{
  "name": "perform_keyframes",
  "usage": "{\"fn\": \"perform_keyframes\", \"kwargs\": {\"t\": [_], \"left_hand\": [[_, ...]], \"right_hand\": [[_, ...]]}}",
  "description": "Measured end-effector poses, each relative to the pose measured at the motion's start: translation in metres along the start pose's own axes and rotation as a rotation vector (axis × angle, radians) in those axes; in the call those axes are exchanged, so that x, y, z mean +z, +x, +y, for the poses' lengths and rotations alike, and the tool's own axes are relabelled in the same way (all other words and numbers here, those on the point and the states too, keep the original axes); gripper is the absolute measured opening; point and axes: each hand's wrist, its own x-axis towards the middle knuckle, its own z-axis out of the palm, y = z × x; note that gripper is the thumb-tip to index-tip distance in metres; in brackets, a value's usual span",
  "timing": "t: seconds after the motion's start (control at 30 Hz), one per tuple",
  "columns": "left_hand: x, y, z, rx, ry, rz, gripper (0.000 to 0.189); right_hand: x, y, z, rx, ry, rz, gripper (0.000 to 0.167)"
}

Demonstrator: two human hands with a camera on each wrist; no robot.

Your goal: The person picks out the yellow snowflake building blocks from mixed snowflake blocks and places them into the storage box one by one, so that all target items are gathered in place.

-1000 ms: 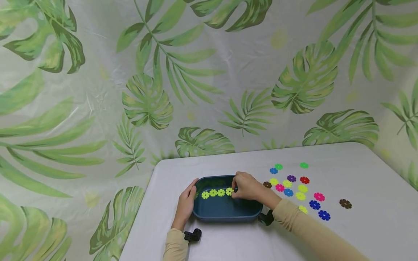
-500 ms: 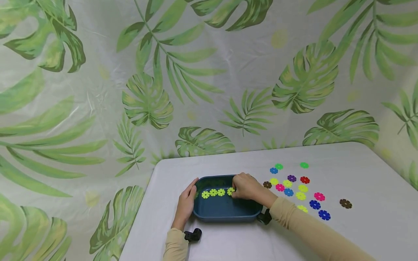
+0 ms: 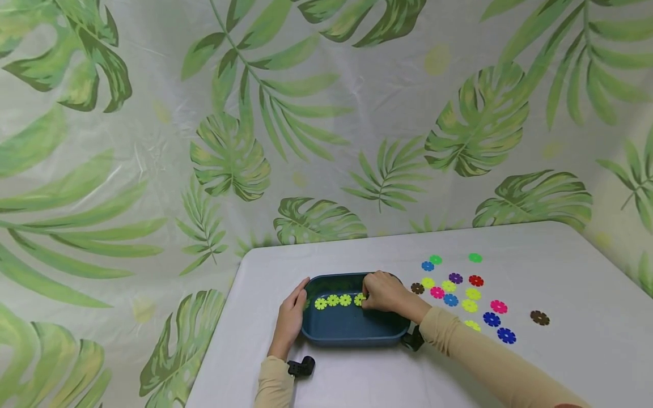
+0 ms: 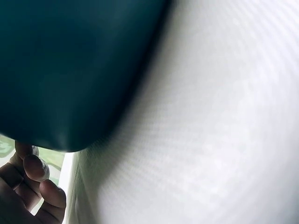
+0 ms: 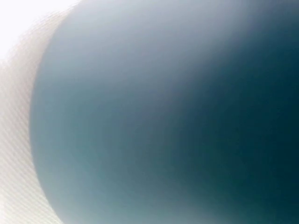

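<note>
A dark blue oblong tub [image 3: 352, 330] stands on the white table, also filling much of both wrist views. My left hand [image 3: 290, 320] grips its left end, thumb at the rim and fingers along the outside; some of these fingers [image 4: 52, 193] show in the left wrist view. Inside the tub, yellow notched snowflake discs [image 3: 333, 300] form a row. My right hand [image 3: 386, 293] reaches over the back right rim and pinches the yellow snowflake disc [image 3: 359, 298] at the row's right end, its fingertips partly covering it. The right wrist view shows only blurred tub wall.
Right of the tub lie several loose snowflake discs in yellow, pink [image 3: 499, 306], blue [image 3: 506, 335], purple, red [image 3: 476, 280], green and brown [image 3: 539, 317]. A leaf-patterned curtain [image 3: 316, 141] hangs behind the table [image 3: 357, 374].
My right hand and the disc in its fingertips have shifted very slightly to the right. My left hand, the tub and the loose discs have stayed in place.
</note>
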Motion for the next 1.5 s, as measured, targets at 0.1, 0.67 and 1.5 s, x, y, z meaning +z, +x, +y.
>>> {"fn": "perform_keyframes", "kwargs": {"t": [0.1, 0.67, 1.5], "left_hand": [[0.0, 0.0, 0.0, 0.002, -0.001, 0.001, 0.043], [-0.001, 0.001, 0.0, 0.013, 0.0, 0.004, 0.043], [0.0, 0.0, -0.003, 0.022, 0.008, -0.009, 0.044]], "right_hand": [[0.002, 0.001, 0.001, -0.013, 0.003, -0.005, 0.023], [0.008, 0.002, 0.002, -0.024, 0.027, -0.023, 0.038], [-0.018, -0.011, 0.009, -0.023, 0.069, 0.135, 0.007]]}}
